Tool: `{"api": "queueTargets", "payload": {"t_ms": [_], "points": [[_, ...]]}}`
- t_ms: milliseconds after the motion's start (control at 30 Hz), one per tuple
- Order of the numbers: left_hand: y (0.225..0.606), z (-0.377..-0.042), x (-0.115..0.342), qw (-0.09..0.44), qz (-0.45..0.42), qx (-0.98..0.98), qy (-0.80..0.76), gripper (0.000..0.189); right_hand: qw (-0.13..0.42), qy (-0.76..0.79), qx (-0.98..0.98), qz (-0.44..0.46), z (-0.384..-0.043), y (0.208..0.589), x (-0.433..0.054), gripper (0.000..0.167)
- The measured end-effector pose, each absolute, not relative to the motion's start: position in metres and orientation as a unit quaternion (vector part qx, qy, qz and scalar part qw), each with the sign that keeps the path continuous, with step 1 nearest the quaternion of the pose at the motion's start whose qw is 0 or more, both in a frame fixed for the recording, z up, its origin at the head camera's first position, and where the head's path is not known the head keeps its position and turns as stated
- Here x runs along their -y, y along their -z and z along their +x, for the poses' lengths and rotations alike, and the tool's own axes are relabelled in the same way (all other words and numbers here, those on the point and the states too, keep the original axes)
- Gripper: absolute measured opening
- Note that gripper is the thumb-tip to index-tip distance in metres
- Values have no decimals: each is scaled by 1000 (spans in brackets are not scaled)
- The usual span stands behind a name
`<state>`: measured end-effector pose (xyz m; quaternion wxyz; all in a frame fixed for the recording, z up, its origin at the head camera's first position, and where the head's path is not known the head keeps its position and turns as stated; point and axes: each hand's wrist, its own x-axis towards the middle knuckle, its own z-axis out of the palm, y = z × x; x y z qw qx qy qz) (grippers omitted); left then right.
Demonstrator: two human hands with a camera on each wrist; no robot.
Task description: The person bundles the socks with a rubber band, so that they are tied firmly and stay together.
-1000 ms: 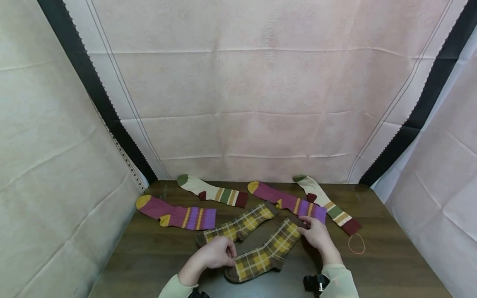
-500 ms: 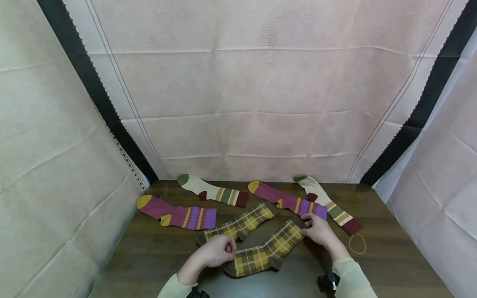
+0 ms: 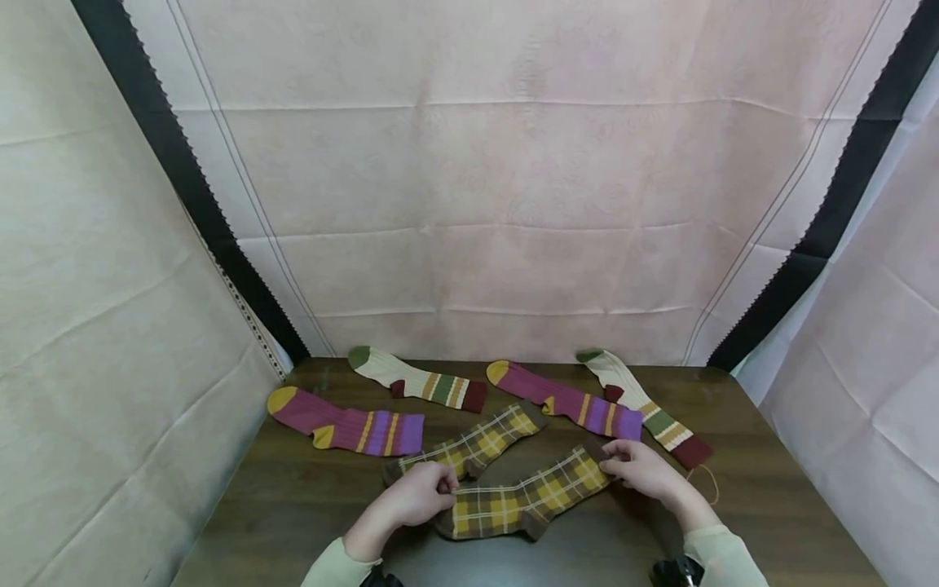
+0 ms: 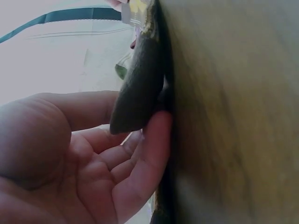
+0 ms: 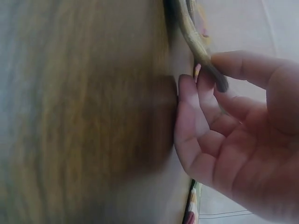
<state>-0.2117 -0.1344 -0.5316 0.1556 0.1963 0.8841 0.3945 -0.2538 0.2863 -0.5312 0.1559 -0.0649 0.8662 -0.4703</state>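
Observation:
A yellow and brown plaid sock stretches between both hands at the front of the table. My left hand pinches its brown toe end; in the left wrist view that brown end lies between thumb and fingers. My right hand pinches the brown cuff, and in the right wrist view the cuff edge shows between thumb and fingertips. Just behind lies a matching plaid sock, its toe end partly covered by my left hand.
Behind lie two purple striped socks, one at left and one at centre. Two cream striped socks lie farther back, one left of centre and one at right with a thin loop at its cuff. Fabric walls enclose the wooden table.
My right hand has moved right and slightly toward me with the cuff, so the held sock lies straighter and flatter. The left hand has shifted slightly left and away. The other socks stay put.

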Motion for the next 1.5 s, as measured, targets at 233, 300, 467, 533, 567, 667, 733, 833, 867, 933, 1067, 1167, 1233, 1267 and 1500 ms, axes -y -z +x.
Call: {"api": "queueTargets", "payload": {"t_ms": [233, 300, 467, 533, 567, 667, 733, 833, 867, 933, 1067, 1167, 1233, 1267, 1500], "points": [[532, -218, 142, 150, 185, -891, -387, 11, 188, 465, -861, -89, -245, 528, -290, 27], [532, -220, 145, 145, 177, -897, -379, 12, 200, 466, -856, -99, -243, 527, -290, 23], [534, -226, 152, 122, 165, -908, -366, 12, 220, 473, -845, -119, -239, 529, -290, 18], [533, -226, 153, 111, 166, -908, -367, 12, 225, 481, -839, -121, -238, 530, -290, 18], [533, -226, 153, 106, 165, -909, -368, 12, 227, 485, -836, -122, -238, 531, -290, 18], [532, -226, 154, 93, 162, -911, -368, 11, 240, 498, -824, -124, -236, 533, -290, 18], [531, -225, 154, 87, 159, -912, -367, 11, 250, 502, -818, -125, -235, 535, -290, 17], [531, -226, 155, 81, 155, -915, -363, 10, 262, 501, -815, -124, -234, 536, -291, 17], [531, -226, 156, 79, 154, -916, -362, 10, 264, 499, -816, -121, -234, 536, -291, 17], [532, -227, 156, 74, 152, -918, -359, 11, 269, 494, -818, -117, -234, 535, -291, 18], [534, -229, 157, 73, 148, -919, -357, 11, 274, 487, -822, -110, -234, 534, -292, 19], [534, -230, 157, 76, 146, -919, -357, 11, 277, 483, -823, -109, -236, 535, -292, 19], [534, -231, 158, 80, 146, -919, -358, 10, 278, 479, -825, -109, -236, 535, -291, 19], [533, -230, 158, 81, 145, -919, -358, 9, 278, 478, -826, -108, -236, 535, -291, 19], [532, -228, 158, 91, 137, -917, -363, 13, 282, 474, -826, -116, -236, 535, -292, 22]]}}
